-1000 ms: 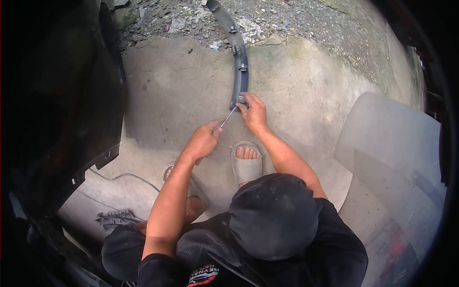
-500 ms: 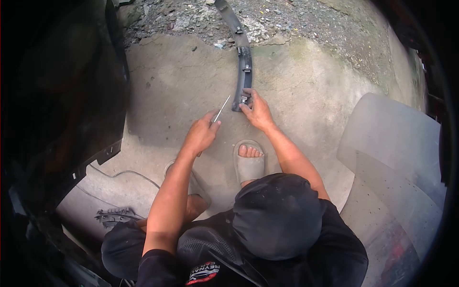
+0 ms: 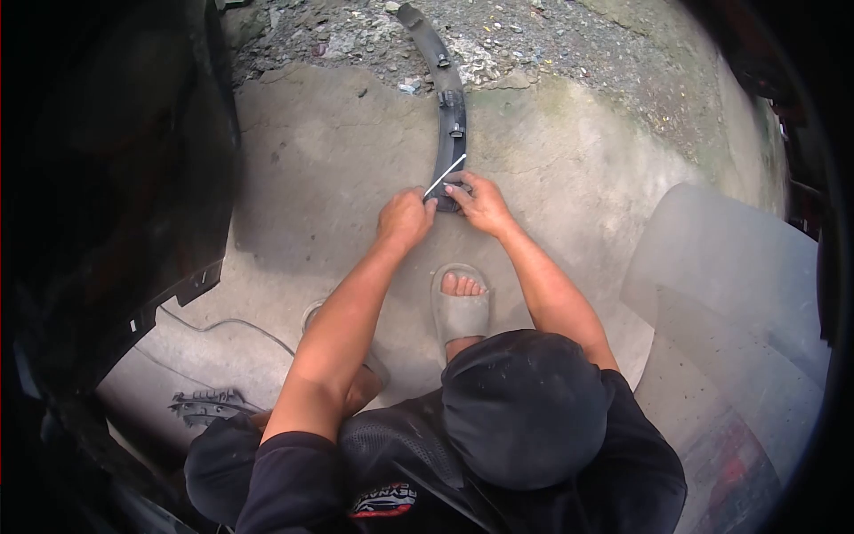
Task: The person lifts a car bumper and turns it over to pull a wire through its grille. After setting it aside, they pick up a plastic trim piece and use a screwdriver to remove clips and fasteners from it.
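Observation:
A curved black strip [image 3: 451, 111] with metal-looking clips [image 3: 456, 131] along it lies lengthwise ahead of me, its near end between my hands. My left hand [image 3: 406, 218] is closed round a thin pale rod-like tool [image 3: 447, 173], which slants up and right across the strip. At the strip's near end, the fingers of my right hand [image 3: 483, 205] are pinched on it from the right side. What sits under those fingertips is mostly hidden.
Concrete floor [image 3: 329, 169] meets rough gravel [image 3: 578, 44] at the top. A large dark panel [image 3: 116, 160] stands left, near a cable [image 3: 231, 322] and a black bracket-like part [image 3: 209, 406]. A grey, curved panel [image 3: 721, 258] lies right. Sandalled feet [image 3: 464, 311] are below the hands.
My left hand has moved right and up to the strip, bringing the tool across it. My right hand stays at the near end, its fingers slightly shifted.

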